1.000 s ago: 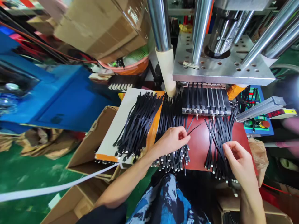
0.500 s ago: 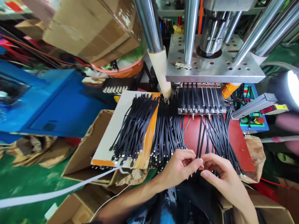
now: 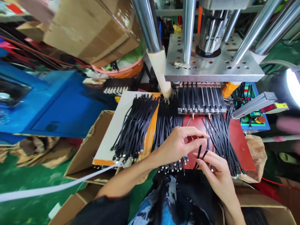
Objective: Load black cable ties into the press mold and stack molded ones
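My left hand hovers over the red work surface, fingers curled, pinching thin black strips at their upper part. My right hand is just below and to the right, fingers closed on the lower ends of the same strips. A loose pile of black strips with metal ends lies to the right of my hands. Another pile lies under my left wrist. A slotted black fixture loaded with strips sits under the press plate.
A further bundle of black strips rests on a white and orange board over an open cardboard box. Steel press columns rise above. A control panel is at right, a blue machine at left.
My hands met at the front edge and picked up strips from the right pile. They have since lifted the strips up and slightly apart, the left hand rising toward the fixture.
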{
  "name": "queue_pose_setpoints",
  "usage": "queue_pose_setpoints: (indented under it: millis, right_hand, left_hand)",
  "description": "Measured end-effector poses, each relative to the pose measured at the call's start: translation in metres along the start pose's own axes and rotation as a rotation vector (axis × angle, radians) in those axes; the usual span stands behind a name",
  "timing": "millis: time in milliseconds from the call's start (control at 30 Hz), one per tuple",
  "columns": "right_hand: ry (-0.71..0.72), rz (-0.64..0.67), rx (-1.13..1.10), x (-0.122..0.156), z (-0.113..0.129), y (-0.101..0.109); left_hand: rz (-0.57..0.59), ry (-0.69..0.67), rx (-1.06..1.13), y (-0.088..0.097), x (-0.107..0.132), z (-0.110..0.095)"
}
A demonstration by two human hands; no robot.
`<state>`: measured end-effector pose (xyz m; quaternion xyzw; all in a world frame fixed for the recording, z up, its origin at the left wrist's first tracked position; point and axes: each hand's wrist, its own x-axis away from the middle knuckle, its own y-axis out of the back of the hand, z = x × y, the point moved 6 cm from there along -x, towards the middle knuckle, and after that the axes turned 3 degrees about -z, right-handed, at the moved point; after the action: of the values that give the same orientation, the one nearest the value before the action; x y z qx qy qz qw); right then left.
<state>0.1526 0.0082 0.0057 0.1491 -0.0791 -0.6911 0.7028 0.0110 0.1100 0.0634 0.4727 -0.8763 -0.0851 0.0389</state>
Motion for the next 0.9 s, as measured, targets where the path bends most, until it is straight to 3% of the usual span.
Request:
queue_pose_setpoints:
  millis: [200,367,533,633,700,800,900]
  right_hand:
    - [0.134,-0.095,0.122,-0.006,0.003,0.020]
    - [0.148,-0.072,0.115,-0.015,0.007,0.014]
    - [0.128,-0.100,0.080,-0.025,0.011,0.005]
    - [0.055,-0.105,0.036,-0.026,0.000,-0.004]
    - [-0.029,-0.021,0.017,-0.020,-0.014,-0.016]
    - [-0.175,0.235,-0.044,-0.008,-0.031,-0.030]
    - [-0.208,0.414,0.002,-0.017,-0.027,-0.012]
  left_hand:
    - [0.056,0.029,0.167,-0.002,-0.001,0.003]
    - [0.054,0.030,0.239,0.000,-0.003,0.008]
    - [0.032,-0.022,0.146,0.001,-0.003,0.004]
    - [-0.020,-0.123,-0.001,0.004,-0.008,-0.004]
    - [-0.119,-0.180,-0.096,0.013,-0.021,-0.007]
    - [-0.294,-0.239,-0.214,0.033,-0.052,-0.003]
    - [-0.317,-0.300,-0.386,0.044,-0.095,0.010]
